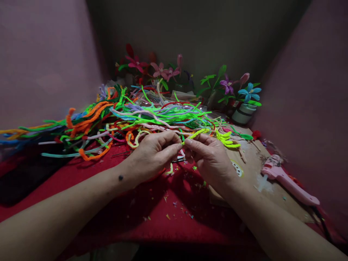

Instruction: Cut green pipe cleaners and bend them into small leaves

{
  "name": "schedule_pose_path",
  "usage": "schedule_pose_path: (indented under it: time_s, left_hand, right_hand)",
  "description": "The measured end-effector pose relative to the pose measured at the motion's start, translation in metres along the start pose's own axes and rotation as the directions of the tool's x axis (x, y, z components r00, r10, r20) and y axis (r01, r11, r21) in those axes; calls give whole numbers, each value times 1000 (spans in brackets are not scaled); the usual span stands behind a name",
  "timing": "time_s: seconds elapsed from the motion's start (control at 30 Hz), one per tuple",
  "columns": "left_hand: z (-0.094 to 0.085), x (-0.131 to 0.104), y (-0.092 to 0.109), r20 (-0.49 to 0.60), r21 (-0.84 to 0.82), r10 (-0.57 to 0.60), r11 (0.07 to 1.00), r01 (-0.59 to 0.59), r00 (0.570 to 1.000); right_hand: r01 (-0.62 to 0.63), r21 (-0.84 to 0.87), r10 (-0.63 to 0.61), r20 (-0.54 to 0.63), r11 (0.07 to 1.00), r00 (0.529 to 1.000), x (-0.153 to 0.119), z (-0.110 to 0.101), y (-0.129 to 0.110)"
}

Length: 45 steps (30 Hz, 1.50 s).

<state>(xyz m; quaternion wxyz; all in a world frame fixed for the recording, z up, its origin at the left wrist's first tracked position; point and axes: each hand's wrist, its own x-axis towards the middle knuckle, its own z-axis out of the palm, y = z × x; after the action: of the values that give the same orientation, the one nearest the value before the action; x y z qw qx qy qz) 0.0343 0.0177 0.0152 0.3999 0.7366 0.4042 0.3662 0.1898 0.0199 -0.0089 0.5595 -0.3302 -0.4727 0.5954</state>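
Between my two hands is a yellow-green pipe cleaner (199,132), pinched at one end by the fingers of both. My left hand (160,148) is closed, thumb against forefinger, on the tip of it. My right hand (208,154) grips it close by, and the fuzzy stem runs up behind the fingers. Several bent yellow pipe cleaners (227,139) lie just beyond the right hand. Behind both hands spreads a tangled heap of coloured pipe cleaners (163,114), mostly green, orange, lilac and pink.
A pink glue gun (290,181) lies on a brown board (248,163) at the right. Pipe-cleaner flowers stand at the back, a blue one (249,93) in a small pot (243,114). Fuzz scraps dot the red cloth (152,224). A dark flat object (27,177) is at left.
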Motion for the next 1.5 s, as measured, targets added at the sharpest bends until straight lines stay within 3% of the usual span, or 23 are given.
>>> schedule_pose_path:
  time_s: [0.13, 0.33, 0.53, 0.83, 1.1, 1.27, 1.5]
  left_hand:
    - [-3, 0, 2, 78, -129, -144, 980, 153, 987]
    - [-6, 0, -4, 182, -279, -192, 930, 238, 964]
    - [-7, 3, -3, 215, -374, -180, 893, 252, 960]
    - [-7, 3, -6, 200, -351, -180, 905, 242, 963]
    - [-9, 3, -6, 268, -459, -205, 832, 312, 941]
    - [-15, 6, -6, 293, -387, -150, 885, 261, 944]
    - [-31, 11, -2, 324, -106, -63, 989, 102, 944]
  right_hand:
    - [13, -68, -11, 27, 998, 1000, 1, -1, 0]
    - [29, -155, -20, 56, 988, 998, 1, -2, -3]
    - [21, -108, -13, 77, 994, 997, 1, -2, -3]
    - [-4, -104, 10, 58, 995, 998, -1, 2, -4]
    - [0, -76, 7, 97, 997, 995, 1, 3, -6]
    - [-12, -53, 17, 90, 999, 996, 0, 2, -11]
    - [26, 31, -27, 20, 999, 999, 1, -1, -30]
